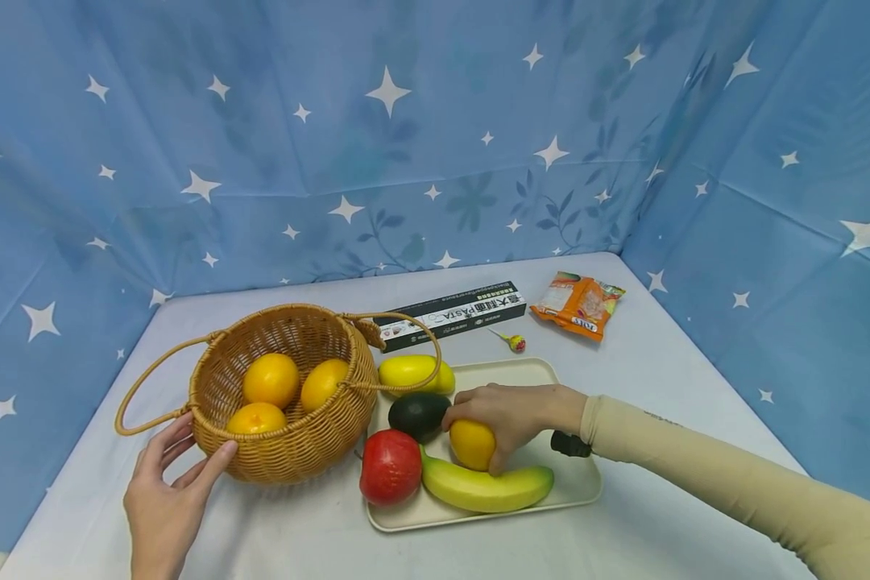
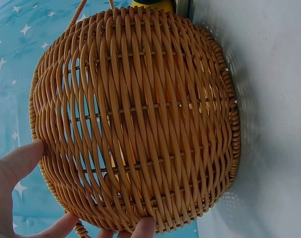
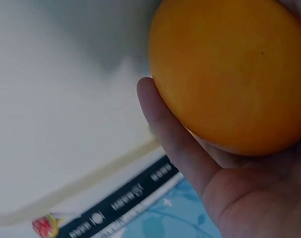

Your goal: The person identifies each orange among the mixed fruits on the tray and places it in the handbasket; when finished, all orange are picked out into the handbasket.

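Note:
My right hand point(image 1: 511, 415) holds an orange point(image 3: 229, 74) over the cream tray point(image 1: 576, 483), with fingers and thumb around its sides. In the right wrist view the fruit fills the palm. Beside it on the tray lie a dark green avocado point(image 1: 419, 414), a red apple point(image 1: 391, 467) and a banana point(image 1: 486, 486). At the left, my left hand point(image 1: 167, 483) rests thumb and fingertips against the outside of the wicker basket point(image 2: 140, 119), near its rim. Inside the basket sit three oranges point(image 1: 271, 380).
A yellow fruit point(image 1: 413, 373) lies at the tray's back left, partly behind a basket handle point(image 1: 435, 346). Behind the tray are a black-and-white pasta box point(image 1: 453, 314), a lollipop point(image 1: 516, 343) and an orange snack bag point(image 1: 578, 306). Blue star-patterned curtains point(image 1: 435, 121) enclose the white table.

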`<move>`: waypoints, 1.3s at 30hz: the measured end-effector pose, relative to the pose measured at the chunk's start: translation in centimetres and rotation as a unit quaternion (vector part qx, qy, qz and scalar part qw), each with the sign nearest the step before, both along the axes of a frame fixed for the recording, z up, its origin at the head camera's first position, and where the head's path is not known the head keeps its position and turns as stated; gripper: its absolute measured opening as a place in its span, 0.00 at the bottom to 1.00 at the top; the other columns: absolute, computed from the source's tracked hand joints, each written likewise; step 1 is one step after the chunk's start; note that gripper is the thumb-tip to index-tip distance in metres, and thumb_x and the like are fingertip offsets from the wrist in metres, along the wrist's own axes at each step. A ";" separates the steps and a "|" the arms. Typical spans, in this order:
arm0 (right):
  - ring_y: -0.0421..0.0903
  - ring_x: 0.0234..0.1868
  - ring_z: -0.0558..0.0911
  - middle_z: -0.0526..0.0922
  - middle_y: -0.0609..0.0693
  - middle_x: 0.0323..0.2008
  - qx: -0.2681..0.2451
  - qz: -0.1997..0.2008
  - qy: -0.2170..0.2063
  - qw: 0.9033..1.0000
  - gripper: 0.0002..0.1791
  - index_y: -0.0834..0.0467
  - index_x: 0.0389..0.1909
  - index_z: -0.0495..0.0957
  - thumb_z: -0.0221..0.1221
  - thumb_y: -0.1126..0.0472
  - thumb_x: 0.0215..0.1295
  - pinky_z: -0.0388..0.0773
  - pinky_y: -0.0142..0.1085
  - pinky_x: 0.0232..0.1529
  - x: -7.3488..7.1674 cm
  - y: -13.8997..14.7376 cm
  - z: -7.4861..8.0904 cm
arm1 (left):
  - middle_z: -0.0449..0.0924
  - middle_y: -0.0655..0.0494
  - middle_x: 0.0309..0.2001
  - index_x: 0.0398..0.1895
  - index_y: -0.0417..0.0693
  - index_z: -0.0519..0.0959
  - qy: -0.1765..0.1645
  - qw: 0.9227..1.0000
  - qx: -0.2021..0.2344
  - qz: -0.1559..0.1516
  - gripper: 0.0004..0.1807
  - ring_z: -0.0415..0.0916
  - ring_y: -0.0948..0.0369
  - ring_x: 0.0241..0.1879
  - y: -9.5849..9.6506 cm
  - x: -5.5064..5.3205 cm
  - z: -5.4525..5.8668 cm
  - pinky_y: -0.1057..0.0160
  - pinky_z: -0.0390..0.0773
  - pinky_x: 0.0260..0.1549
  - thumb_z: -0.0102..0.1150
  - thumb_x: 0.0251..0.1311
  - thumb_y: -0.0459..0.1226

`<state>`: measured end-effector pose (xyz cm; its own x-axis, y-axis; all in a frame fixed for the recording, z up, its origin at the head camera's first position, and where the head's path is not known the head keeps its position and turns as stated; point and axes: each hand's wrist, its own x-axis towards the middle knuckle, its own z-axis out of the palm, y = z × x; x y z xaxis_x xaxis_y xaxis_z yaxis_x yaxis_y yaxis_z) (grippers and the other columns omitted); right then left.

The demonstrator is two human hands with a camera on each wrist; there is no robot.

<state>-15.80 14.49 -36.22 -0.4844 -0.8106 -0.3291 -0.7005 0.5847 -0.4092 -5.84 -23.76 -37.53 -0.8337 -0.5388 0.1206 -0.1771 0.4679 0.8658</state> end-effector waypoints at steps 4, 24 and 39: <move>0.39 0.49 0.74 0.74 0.44 0.54 -0.008 0.003 0.011 1.000 0.39 0.47 0.59 0.72 0.76 0.52 0.42 0.76 0.36 0.54 -0.4 -0.1 1.4 | 0.66 0.53 0.58 0.65 0.49 0.69 -0.001 1.000 0.002 0.003 0.36 0.67 0.53 0.56 -0.1 0.0 -0.1 0.92 0.70 0.32 0.71 0.52 0.42; 0.44 0.49 0.74 0.76 0.49 0.52 -0.113 0.075 0.076 0.988 0.38 0.53 0.59 0.72 0.74 0.54 0.44 0.80 0.34 0.46 -4.5 -7.5 11.3 | 0.66 0.56 0.57 0.65 0.49 0.70 0.002 1.000 0.006 0.002 0.35 0.67 0.56 0.55 0.2 -0.1 -0.1 0.91 0.71 0.34 0.71 0.52 0.41; 0.41 0.50 0.72 0.76 0.44 0.50 -0.064 0.104 0.082 0.989 0.38 0.51 0.59 0.70 0.73 0.51 0.45 0.73 0.28 0.49 -7.3 -17.0 11.5 | 0.66 0.61 0.54 0.64 0.50 0.70 0.006 1.000 0.001 0.005 0.34 0.68 0.58 0.55 0.1 -0.1 0.1 0.92 0.71 0.34 0.71 0.53 0.40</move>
